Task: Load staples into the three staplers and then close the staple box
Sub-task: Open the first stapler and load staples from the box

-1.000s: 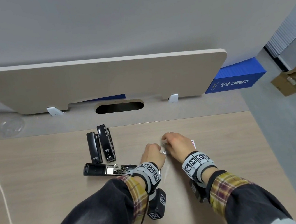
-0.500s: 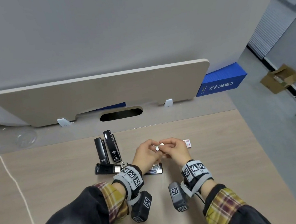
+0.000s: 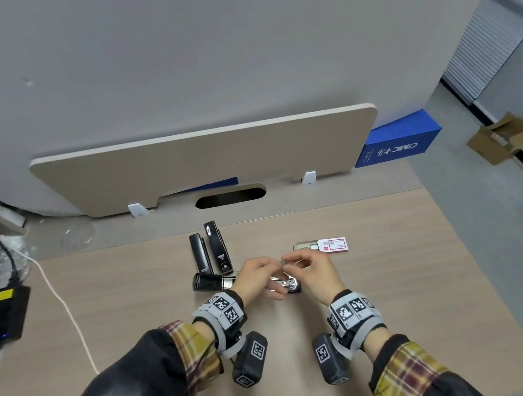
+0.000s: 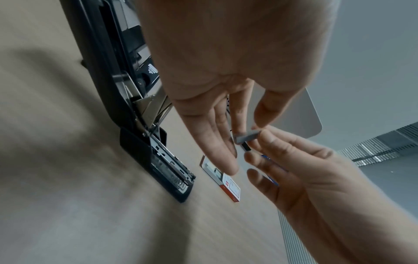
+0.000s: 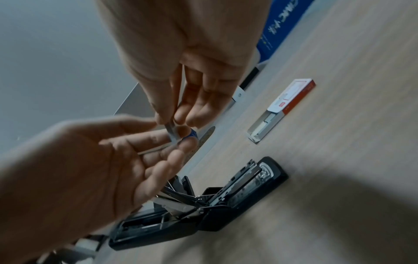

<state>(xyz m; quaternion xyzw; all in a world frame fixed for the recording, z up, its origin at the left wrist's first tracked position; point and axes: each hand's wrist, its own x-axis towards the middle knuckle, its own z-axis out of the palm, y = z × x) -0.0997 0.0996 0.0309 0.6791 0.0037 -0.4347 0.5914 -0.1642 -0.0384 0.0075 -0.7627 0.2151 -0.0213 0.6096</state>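
Both hands raised over desk (image 3: 399, 296) centre, fingertips meeting on one staple strip (image 4: 246, 136). Left hand (image 3: 258, 273) pinches it w/ thumb + forefinger, other fingers loose; right hand (image 3: 314, 270) pinches the other end. Open stapler (image 3: 218, 281) lies flat right below them. Two closed staplers (image 3: 209, 253) just beyond, far-left. Staple box (image 3: 324, 246) slid open, far-right of hands. Bare desk to right + near edge.

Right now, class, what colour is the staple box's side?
Red, on the staple box; right wrist view shows it best.

Even, soft indoor light, wide-angle bending at edges, wrist views blurred with dark foreground shadows
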